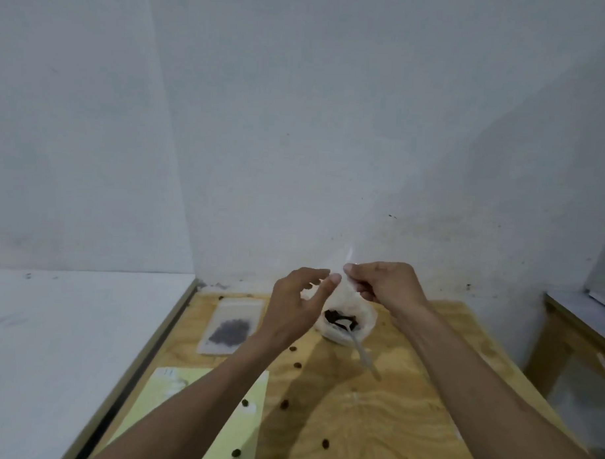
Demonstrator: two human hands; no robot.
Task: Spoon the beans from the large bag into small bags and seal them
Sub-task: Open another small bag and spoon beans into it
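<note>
The large white bag (366, 321) stands open at the middle of the wooden table (408, 387), with dark beans (335, 316) inside. A white plastic spoon (363, 351) lies with its bowl in the beans and its handle pointing toward me. Just above that bag, both hands are raised around a small clear bag (349, 260), which is faint against the wall. My right hand (385, 283) pinches its top edge. My left hand (298, 304) has its thumb and curled fingers at the same edge. A small bag filled with beans (229, 326) lies flat to the left.
A pale yellow sheet (185, 410) lies on the near left of the table. Several loose beans (284, 404) are scattered over the wood and the sheet. A white surface (68, 324) adjoins the table on the left, and another wooden table (565, 327) stands at the right.
</note>
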